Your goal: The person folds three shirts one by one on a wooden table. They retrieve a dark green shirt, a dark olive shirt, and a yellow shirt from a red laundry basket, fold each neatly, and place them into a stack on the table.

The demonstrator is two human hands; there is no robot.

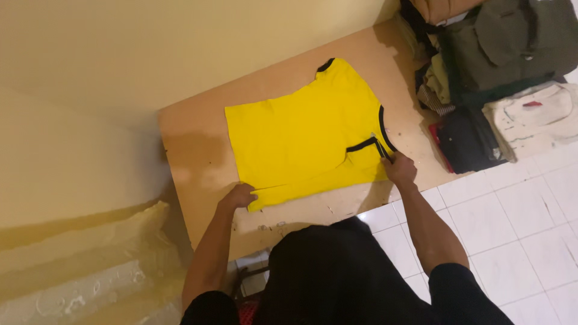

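A yellow shirt with black trim lies flat on a tan board, its near side folded over. My left hand pinches the shirt's bottom near corner at the fold. My right hand grips the shirt at the black-edged collar end of the same fold. One black-cuffed sleeve sticks out toward the far wall.
A pile of clothes in dark green, black and white sits to the right, partly on the white tiled floor. A cream wall borders the board on the far and left sides. Crumpled plastic lies at lower left.
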